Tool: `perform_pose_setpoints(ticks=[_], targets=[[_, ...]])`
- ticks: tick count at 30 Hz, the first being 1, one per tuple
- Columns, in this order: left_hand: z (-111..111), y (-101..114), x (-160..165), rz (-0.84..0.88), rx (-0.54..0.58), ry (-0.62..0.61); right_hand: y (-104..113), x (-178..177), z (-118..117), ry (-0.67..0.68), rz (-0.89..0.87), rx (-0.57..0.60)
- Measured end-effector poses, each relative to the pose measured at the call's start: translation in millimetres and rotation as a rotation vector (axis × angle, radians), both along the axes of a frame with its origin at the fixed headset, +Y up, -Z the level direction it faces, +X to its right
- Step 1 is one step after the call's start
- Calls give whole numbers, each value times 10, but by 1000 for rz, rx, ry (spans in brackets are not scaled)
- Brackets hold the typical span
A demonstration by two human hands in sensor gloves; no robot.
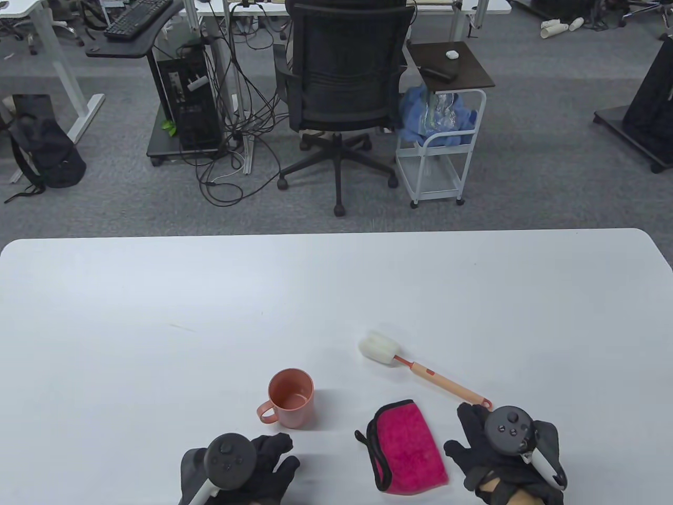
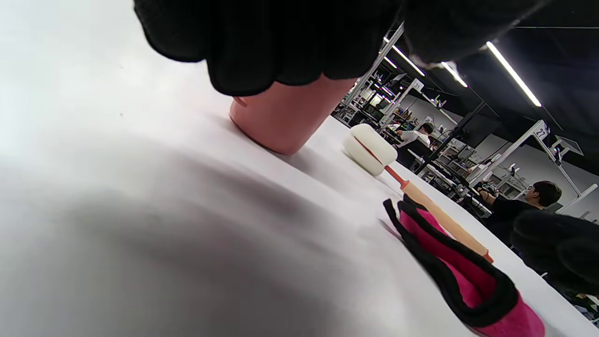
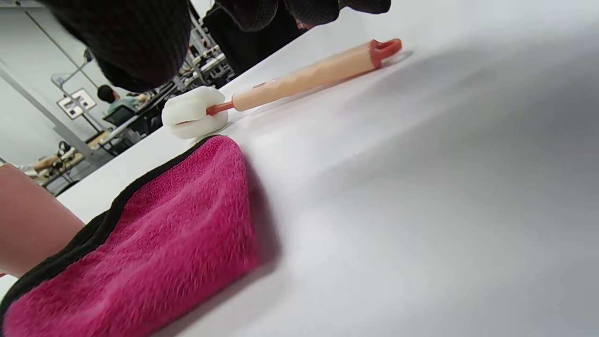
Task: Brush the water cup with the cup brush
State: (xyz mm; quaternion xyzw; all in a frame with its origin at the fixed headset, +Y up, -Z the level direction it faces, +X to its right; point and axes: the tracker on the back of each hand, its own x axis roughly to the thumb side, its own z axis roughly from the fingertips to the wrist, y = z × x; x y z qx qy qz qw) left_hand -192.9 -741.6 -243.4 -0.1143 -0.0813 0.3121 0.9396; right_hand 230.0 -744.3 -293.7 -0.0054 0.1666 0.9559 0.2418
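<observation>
Table view shows the right hand (image 1: 502, 447) flat near the table's near edge, fingers spread and holding nothing, its fingertips (image 1: 469, 413) just short of the red hanging loop that ends the cup brush (image 1: 427, 371). The left hand (image 1: 247, 465) lies likewise with fingers apart and empty, a little nearer the person than the water cup (image 1: 291, 397).

The brush lies diagonally, its white sponge head (image 1: 378, 347) pointing away and to the left. Its long tan handle looks stiff and light; the faceted middle of the handle seems the natural place to grip, while the sponge end would likely squash. The cup stands upright, mouth open, handle turned to the left. It looks like light plastic, probably smooth-walled, so it could slide or tip under brushing unless the left hand steadies it by the handle or wall.

Between the hands lies a folded pink cloth (image 1: 407, 447) with black edging, close beside the brush handle but apart from it. It does not block either reach, I judge.
</observation>
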Motion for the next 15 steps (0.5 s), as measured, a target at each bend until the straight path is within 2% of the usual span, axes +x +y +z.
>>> perform_pose_setpoints(ticks=[4, 7, 12, 15], targets=[[7, -12, -18, 7, -7, -5, 88, -21, -295, -13, 63, 33], [-2, -7, 3, 4, -9, -18, 54, -72, -493, -22, 83, 51], [-16, 12, 2, 8, 10, -16, -136, -119, -775, -10, 191, -84], [-15, 7, 3, 7, 6, -15, -207, -166, -873, -2, 211, -103]])
